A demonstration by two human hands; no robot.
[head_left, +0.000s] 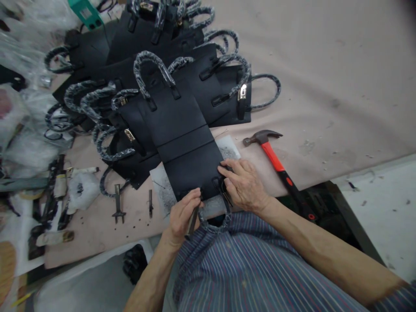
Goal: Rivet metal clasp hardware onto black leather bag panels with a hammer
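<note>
A black bag panel [185,143] with a plastic-wrapped handle at each end lies in front of me on a white speckled slab [162,186]. At its near left corner, my left hand [184,212] is closed around a metal punch-like rod [191,223], its lower end pointing toward me. My right hand [243,184] rests at the panel's near right edge with curled fingers beside the handle's base. Something dark shows between those fingers, too hidden to name. The near wrapped handle [216,227] loops toward my body between both hands.
Several similar black panels [208,93] with wrapped handles are piled behind. A red-and-black claw hammer [273,158] lies at the right, its grip past the table edge. A forked metal tool [118,206] and a short metal rod [150,203] lie at the left, near plastic bags [26,130].
</note>
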